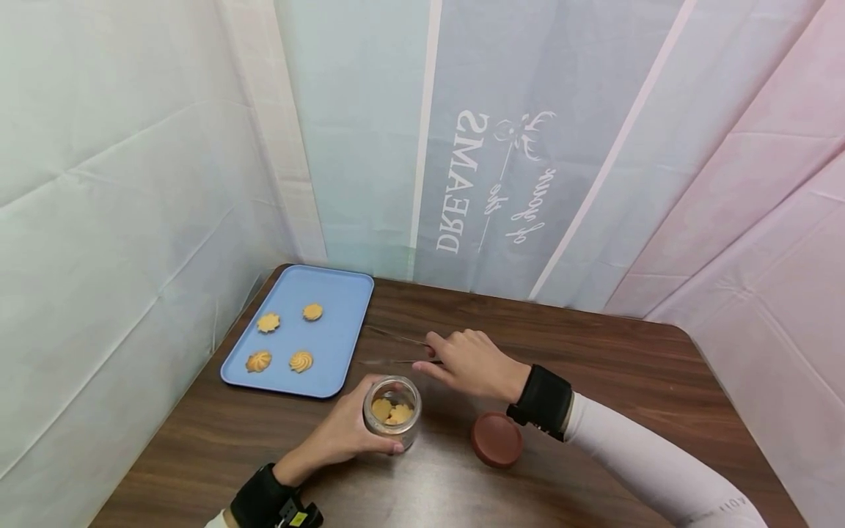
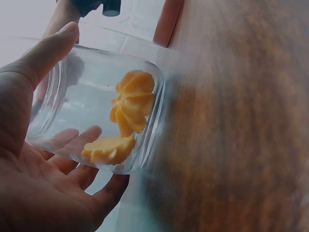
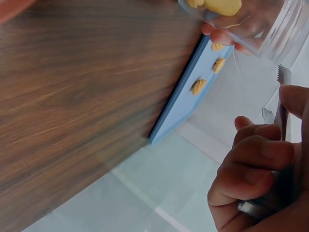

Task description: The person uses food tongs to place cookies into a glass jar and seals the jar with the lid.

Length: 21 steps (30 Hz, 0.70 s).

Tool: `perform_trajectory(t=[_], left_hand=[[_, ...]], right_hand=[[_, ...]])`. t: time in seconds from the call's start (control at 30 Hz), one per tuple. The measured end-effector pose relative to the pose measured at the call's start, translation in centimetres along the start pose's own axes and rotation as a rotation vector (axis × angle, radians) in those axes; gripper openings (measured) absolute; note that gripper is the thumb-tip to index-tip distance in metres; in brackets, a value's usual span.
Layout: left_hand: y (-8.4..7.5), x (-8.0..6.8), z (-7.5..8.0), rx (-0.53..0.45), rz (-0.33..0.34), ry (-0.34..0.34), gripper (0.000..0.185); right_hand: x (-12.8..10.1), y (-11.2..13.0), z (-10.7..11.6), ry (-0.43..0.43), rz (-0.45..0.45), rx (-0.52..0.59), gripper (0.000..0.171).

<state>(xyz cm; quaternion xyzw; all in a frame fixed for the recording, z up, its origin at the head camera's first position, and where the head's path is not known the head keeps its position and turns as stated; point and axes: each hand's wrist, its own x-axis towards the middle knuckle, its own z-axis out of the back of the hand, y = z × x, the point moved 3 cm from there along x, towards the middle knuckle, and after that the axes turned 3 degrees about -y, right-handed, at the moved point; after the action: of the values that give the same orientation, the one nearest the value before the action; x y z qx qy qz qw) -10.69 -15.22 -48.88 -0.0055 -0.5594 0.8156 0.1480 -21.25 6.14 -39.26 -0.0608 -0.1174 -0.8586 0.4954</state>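
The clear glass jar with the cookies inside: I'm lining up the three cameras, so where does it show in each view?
Head: clear glass jar at lower centre, gripped by the left hand.
Left wrist: jar fills the upper left, cradled in the palm.
Right wrist: jar at the top right corner.
Shared landmark: the blue rectangular tray, also in the right wrist view.

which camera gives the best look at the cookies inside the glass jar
The left wrist view: the cookies fill the frame through the jar. The head view shows them small, from above; the right wrist view catches only their edge at the top.
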Motion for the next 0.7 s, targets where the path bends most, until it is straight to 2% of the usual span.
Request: perform_trajectory(t=[0.17, 0.7], left_hand=[[0.0, 0.0, 0.0, 0.000, 0.008, 0.001, 0.087], [0.1, 0.1, -0.1, -0.011, 0.016, 0.002, 0.087]], right_hand=[[1.1, -0.2, -0.5, -0.007, 0.017, 0.000, 0.033], [3.8, -0.6, -3.3, 0.055, 0.020, 0.004, 0.034]])
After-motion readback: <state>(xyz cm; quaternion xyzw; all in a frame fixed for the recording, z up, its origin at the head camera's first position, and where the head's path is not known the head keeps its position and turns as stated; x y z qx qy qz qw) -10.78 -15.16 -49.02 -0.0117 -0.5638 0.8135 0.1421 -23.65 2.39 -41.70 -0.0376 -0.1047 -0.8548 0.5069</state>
